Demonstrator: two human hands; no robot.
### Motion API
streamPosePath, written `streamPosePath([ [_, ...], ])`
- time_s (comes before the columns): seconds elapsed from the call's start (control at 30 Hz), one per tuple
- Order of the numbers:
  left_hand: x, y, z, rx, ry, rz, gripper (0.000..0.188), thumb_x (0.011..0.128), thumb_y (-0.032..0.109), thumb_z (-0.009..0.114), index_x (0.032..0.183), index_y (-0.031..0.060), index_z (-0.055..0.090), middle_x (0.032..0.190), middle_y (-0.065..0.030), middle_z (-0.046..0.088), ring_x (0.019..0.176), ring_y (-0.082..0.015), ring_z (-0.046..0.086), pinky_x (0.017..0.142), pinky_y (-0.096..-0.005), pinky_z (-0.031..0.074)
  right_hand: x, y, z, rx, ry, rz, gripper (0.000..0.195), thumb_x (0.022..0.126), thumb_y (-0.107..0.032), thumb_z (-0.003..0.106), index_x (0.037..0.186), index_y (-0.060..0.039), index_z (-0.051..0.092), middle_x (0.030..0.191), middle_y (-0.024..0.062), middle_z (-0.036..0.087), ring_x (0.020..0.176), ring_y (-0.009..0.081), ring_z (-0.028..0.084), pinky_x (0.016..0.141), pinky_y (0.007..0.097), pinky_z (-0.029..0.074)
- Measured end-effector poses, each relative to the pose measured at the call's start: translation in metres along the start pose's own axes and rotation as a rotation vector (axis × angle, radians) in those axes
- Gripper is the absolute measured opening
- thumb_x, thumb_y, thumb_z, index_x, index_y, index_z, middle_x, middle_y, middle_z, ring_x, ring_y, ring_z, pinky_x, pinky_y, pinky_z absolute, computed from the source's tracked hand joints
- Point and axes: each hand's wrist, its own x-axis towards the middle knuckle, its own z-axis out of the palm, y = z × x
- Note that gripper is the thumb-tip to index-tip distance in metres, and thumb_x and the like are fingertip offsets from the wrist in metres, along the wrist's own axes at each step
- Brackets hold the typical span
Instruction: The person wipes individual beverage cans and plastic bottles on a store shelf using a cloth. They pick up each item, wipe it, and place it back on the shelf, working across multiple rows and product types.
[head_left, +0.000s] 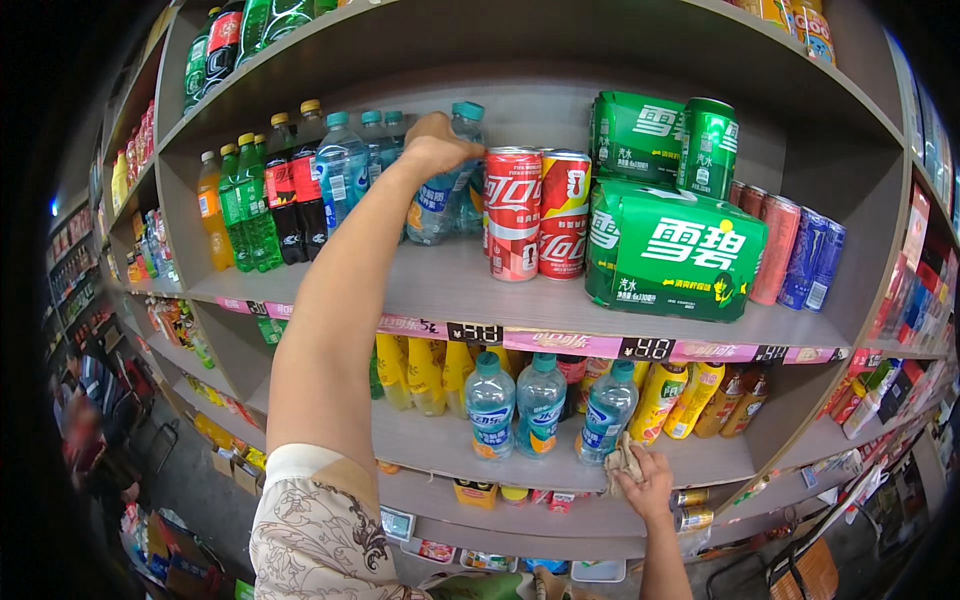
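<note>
My left hand (441, 142) reaches up to the upper shelf and lies on the blue drink bottles with teal caps; one tilted bottle (433, 210) is under it, another (469, 180) beside the fingers. Whether the fingers grip a bottle is hard to see. Red soda cans (514, 217) stand just right of it. On the shelf below, my right hand (646, 480) holds a crumpled beige cloth (624, 466) at the front edge, close to a blue drink bottle (606, 412). Two more such bottles (490, 409) stand to its left.
Green shrink-wrapped soda packs (675, 251) and a green can fill the upper shelf's right part. Dark cola bottles (309, 180) and green bottles stand left. Yellow bottles (427, 375) line the lower shelf. A pink price strip (562, 342) edges the upper board. People are at far left.
</note>
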Motion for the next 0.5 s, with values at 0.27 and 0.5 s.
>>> streamPosePath([
  [0.27, -0.031, -0.060, -0.035, -0.148, 0.189, 0.128, 0.045, 0.066, 0.040, 0.079, 0.074, -0.0021, 0.064, 0.063, -0.0075, 0.059, 0.057, -0.0163, 0.056, 0.058, -0.0362, 0.048, -0.001, -0.003, -0.004, 0.026, -0.026, 0.030, 0.054, 0.067, -0.026, 0.080, 0.116, -0.0079, 0.064, 0.098, 0.0185, 0.061, 0.090, 0.0366, 0.058, 0.078, 0.0435, 0.050],
  [0.5, -0.118, -0.053, -0.141, -0.556, 0.303, 0.218, 0.047, 0.075, 0.024, 0.079, 0.109, -0.0043, 0.062, 0.092, -0.0073, 0.068, 0.078, -0.0121, 0.063, 0.072, -0.0259, 0.050, 0.001, 0.000, -0.006, 0.030, -0.056, 0.043, 0.055, 0.068, -0.026, 0.080, 0.117, -0.0090, 0.063, 0.097, 0.0170, 0.060, 0.092, 0.0362, 0.057, 0.079, 0.0429, 0.049],
])
